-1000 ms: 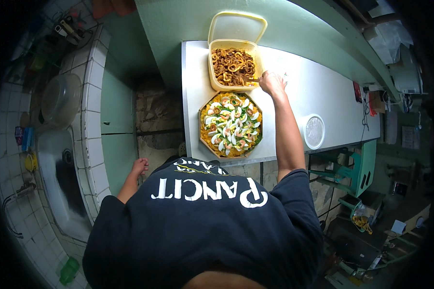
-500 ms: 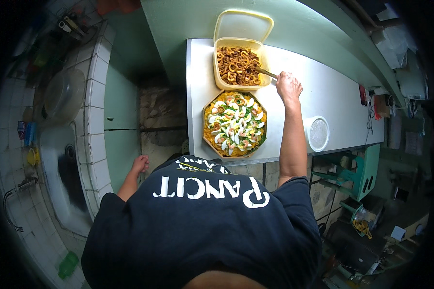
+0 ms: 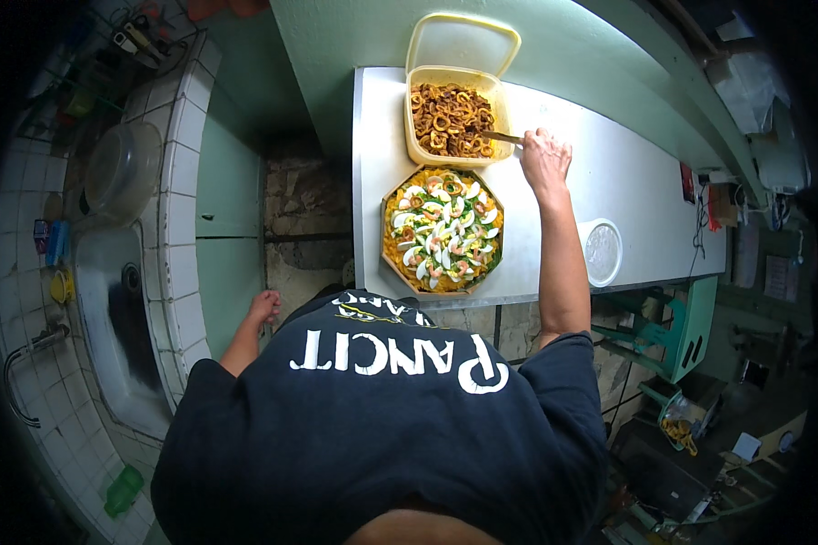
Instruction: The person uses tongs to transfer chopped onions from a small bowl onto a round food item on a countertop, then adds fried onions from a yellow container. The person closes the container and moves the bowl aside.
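Note:
My right hand [image 3: 546, 162] is closed round the end of a utensil with a slim, flat metal handle [image 3: 502, 137]. Its other end is buried in brown-sauced squid rings [image 3: 450, 120], so I cannot tell its kind. The rings fill a yellowish plastic tub [image 3: 414, 150], whose lid [image 3: 464, 41] leans upright behind it. Directly in front of the tub sits an octagonal tray [image 3: 392, 271] of orange noodles topped with egg slices, shrimp, greens and a few squid rings [image 3: 445, 227]. Low at my left side, away from the table, my left hand [image 3: 264, 307] hangs with curled fingers and no visible object.
The white table [image 3: 627, 173] runs along a green wall. To the right of my forearm stands a round, white-rimmed plastic container [image 3: 602, 254]. A green plastic stool [image 3: 686, 327] is beyond the table's near edge. A tiled counter with a sink [image 3: 109, 309] lies at left.
The view has shifted slightly. My right hand still grips the utensil in the squid, its handle now lying a little flatter. My left hand stays where it was.

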The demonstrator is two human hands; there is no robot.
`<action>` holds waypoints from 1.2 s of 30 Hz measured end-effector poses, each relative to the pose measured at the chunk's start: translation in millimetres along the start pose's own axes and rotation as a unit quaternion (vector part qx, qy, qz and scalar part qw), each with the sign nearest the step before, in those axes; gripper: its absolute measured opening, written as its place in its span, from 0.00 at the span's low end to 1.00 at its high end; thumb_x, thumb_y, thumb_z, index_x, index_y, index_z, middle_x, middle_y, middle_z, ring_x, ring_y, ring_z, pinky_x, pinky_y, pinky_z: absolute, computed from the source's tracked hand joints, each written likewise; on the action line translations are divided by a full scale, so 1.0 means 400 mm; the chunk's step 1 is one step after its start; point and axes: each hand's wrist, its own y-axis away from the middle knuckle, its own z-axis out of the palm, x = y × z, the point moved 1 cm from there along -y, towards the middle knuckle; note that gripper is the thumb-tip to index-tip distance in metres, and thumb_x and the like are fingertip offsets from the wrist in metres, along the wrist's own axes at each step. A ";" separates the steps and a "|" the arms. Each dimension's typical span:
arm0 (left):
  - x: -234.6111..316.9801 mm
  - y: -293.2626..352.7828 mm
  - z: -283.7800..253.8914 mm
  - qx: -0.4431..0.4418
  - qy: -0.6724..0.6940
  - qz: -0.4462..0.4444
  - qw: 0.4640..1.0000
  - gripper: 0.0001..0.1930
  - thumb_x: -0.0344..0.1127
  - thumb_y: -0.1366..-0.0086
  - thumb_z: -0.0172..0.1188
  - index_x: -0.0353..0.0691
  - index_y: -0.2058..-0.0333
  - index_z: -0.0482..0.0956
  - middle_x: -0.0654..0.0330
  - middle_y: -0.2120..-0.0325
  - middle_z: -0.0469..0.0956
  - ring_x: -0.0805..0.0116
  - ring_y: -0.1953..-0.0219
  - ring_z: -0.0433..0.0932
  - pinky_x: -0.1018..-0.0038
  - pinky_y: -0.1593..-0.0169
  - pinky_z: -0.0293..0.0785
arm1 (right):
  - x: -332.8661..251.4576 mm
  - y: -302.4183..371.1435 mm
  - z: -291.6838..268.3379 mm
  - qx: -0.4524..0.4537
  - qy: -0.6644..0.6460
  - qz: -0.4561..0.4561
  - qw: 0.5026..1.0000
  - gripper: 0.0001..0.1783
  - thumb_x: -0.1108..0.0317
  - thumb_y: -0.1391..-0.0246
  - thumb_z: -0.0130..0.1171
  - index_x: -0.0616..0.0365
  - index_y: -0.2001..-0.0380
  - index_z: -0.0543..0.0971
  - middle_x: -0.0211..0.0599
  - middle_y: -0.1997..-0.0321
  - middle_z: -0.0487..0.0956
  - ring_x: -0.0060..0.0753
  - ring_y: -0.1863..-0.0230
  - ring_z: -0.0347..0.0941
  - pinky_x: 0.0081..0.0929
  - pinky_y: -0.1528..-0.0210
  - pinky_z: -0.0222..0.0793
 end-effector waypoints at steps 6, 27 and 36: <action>0.015 -0.007 0.002 0.005 0.014 0.023 1.000 0.15 0.47 0.34 0.52 0.52 0.51 0.74 0.71 0.66 0.77 0.77 0.71 0.74 0.77 0.71 0.67 | 0.003 0.006 -0.015 0.024 -0.025 -0.029 0.999 0.07 0.63 0.44 0.53 0.50 0.67 0.79 0.34 0.65 0.78 0.38 0.62 0.77 0.44 0.57 0.62; -0.003 -0.016 -0.009 -0.014 0.014 0.042 0.999 0.14 0.46 0.34 0.52 0.51 0.54 0.75 0.71 0.68 0.76 0.76 0.73 0.73 0.75 0.73 0.66 | 0.079 0.165 0.068 0.063 -0.290 0.165 0.941 0.13 0.59 0.41 0.52 0.53 0.66 0.81 0.39 0.64 0.80 0.47 0.63 0.77 0.39 0.58 0.70; 0.065 0.002 -0.005 -0.006 -0.036 0.028 0.999 0.13 0.46 0.34 0.52 0.53 0.53 0.76 0.72 0.68 0.76 0.77 0.73 0.73 0.75 0.72 0.66 | 0.037 0.176 0.129 0.081 -0.252 0.179 0.948 0.15 0.56 0.41 0.50 0.52 0.63 0.82 0.42 0.63 0.81 0.48 0.60 0.77 0.41 0.55 0.70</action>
